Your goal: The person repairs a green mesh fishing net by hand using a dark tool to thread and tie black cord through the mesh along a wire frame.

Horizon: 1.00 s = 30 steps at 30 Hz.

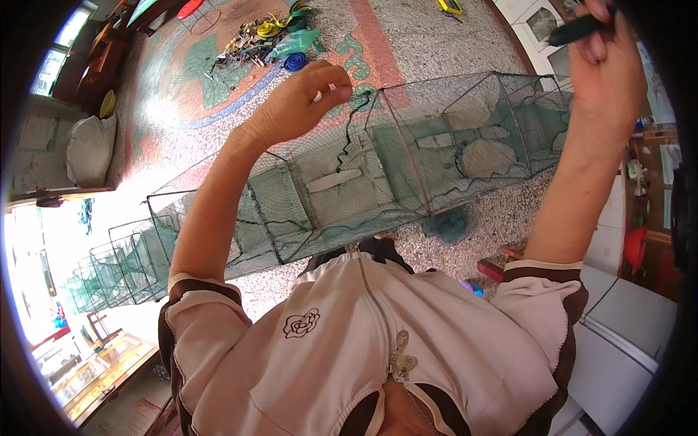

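Note:
A long collapsible net trap (349, 178) of green mesh on thin rectangular frames stretches across in front of me, from lower left to upper right. My left hand (309, 98) is above its upper edge, fingers curled and pinched together. Whatever they hold, if anything, is too fine to see. Just right of those fingertips, a dark green cord (347, 134) runs from a frame corner down over the mesh. Raised high at the upper right, my right hand (600, 54) grips a dark, elongated, pointed thing (578, 30), whose kind I cannot make out.
A teal bundle of netting (449, 225) lies on the speckled floor by the trap's near edge. Beyond the trap are a blue roll of strap (295, 62), a green plastic bag (297, 43) and a loose pile. A white sack (91, 149) stands left; white cabinets (618, 312) stand right.

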Motion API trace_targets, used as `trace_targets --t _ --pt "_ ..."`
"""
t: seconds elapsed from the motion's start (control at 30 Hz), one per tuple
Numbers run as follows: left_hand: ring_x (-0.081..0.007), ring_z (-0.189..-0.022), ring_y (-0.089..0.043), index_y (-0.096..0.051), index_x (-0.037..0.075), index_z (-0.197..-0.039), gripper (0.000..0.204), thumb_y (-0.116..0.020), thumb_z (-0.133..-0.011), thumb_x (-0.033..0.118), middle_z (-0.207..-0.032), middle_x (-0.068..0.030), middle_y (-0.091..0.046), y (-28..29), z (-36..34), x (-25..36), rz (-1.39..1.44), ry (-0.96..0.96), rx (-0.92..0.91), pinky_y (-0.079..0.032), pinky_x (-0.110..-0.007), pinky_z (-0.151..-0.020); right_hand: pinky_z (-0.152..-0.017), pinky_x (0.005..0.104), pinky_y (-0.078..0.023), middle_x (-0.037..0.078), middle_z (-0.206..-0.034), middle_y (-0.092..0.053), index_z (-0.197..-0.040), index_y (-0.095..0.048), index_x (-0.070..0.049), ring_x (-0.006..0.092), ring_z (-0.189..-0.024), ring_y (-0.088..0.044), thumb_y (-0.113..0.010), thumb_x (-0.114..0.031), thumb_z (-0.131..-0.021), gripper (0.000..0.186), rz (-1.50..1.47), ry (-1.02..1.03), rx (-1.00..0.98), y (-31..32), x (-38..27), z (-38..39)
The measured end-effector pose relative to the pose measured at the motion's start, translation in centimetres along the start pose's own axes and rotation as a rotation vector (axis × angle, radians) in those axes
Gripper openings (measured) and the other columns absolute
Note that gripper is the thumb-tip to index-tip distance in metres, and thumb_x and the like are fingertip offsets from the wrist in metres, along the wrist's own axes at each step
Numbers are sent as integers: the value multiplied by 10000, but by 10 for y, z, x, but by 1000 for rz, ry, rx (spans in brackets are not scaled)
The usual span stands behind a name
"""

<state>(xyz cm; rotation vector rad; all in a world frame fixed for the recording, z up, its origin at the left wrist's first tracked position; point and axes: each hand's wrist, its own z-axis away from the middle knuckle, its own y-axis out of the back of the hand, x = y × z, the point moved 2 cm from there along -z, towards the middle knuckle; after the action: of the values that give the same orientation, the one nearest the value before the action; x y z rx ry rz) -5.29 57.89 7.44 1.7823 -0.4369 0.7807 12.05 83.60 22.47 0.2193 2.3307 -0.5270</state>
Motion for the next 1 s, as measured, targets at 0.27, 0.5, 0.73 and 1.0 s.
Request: trace_targets --t 0.27,0.5,0.73,1.0 --pt "-88 -710 -571 -574 33 -862 176 -547 -927 194 -782 7 -588 -18 -27 -13 388 296 -42 -470 -255 -663 -437 183 -278 57 -764 -560 -989 -511 -21 62 -505 -348 -445 -122 -956 125 263 63 515 70 -43 21" --pt "-78 -717 -562 -620 98 -876 227 -503 -947 279 -802 10 -610 -5 -25 -63 507 403 105 -418 -214 -621 -490 199 -375 8 -884 -677 -1106 -621 -104 17 -582 -494 -562 -160 -910 211 806 -456 -257 -53 42 96" --pt "-168 -839 -661 -608 25 -959 230 -515 -939 234 -928 -76 -654 -8 -23 -74 843 545 211 -488 -250 -668 -630 448 -493 187 -696 -628 -788 -656 -27 362 -696 -629 -604 -177 -816 161 1237 -557 -573 -83 134 154" --pt "-104 -675 -603 -606 44 -934 194 -519 -942 216 -902 -54 -647 -20 -15 -91 1004 552 190 -452 -210 -582 -611 453 -512 206 -703 -634 -715 -637 2 357 -702 -646 -567 -68 -752 105 1396 -518 -592 -92 163 153"
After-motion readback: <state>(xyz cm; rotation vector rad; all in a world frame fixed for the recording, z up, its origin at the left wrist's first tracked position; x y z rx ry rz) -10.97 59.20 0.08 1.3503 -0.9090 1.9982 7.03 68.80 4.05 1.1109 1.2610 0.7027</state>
